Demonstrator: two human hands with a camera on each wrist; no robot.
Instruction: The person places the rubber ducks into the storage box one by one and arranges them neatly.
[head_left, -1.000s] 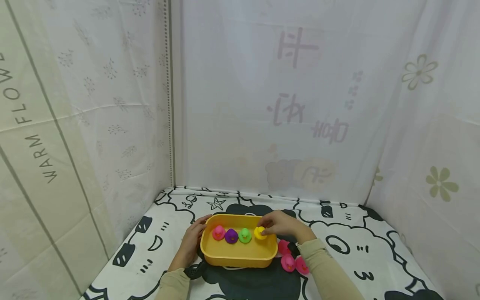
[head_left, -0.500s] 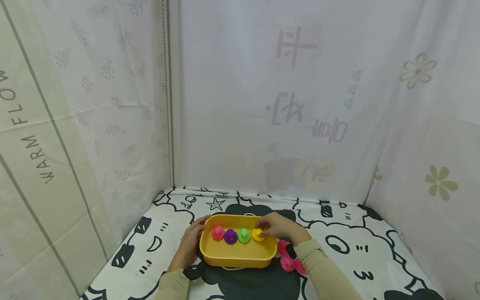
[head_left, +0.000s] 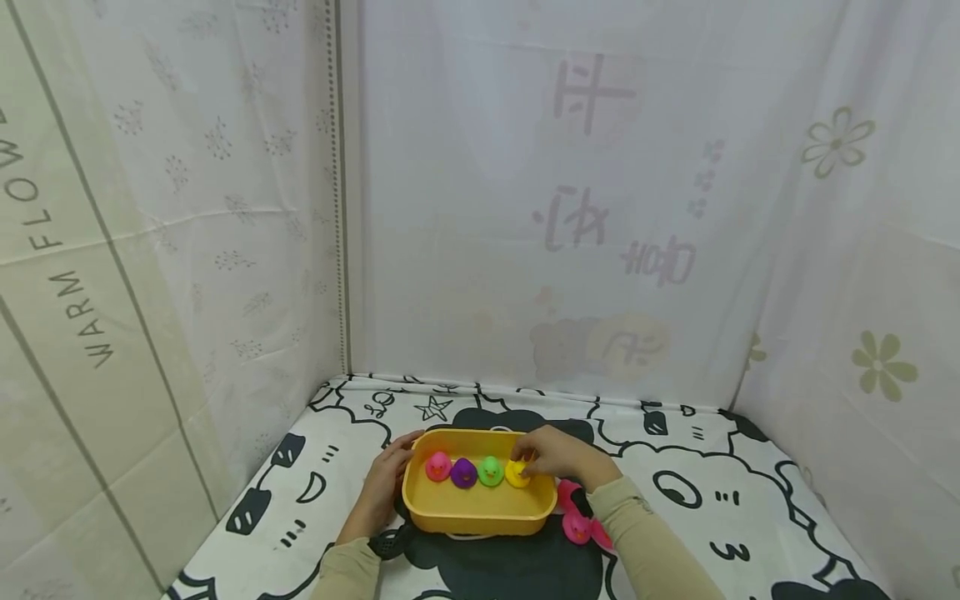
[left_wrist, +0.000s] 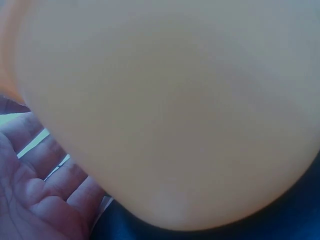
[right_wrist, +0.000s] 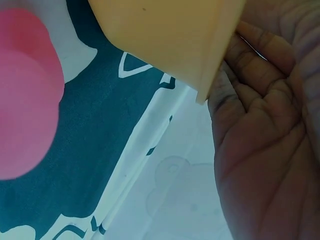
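Observation:
A yellow plastic basin [head_left: 480, 521] stands on the patterned cloth. In it a pink rubber duck [head_left: 438, 467], a purple duck [head_left: 463, 473], a green duck [head_left: 491, 472] and a yellow duck [head_left: 517, 473] form a row. My right hand [head_left: 558, 457] reaches over the right rim and pinches the yellow duck from behind. My left hand [head_left: 384, 482] lies along the basin's left side, fingers against its outer wall. The left wrist view shows those loosely extended fingers [left_wrist: 60, 170] beside the wall, their tips hidden. In the right wrist view, the basin's side hides the yellow duck.
Pink ducks [head_left: 577, 527] sit just right of the basin, partly covered by the right forearm. A black-and-white cartoon cloth [head_left: 517, 571] covers the surface. Printed curtains [head_left: 525, 208] rise behind it and along both sides.
My right hand has shifted slightly left with the yellow duck, bringing it closer to the green one. The left hand keeps its place at the basin.

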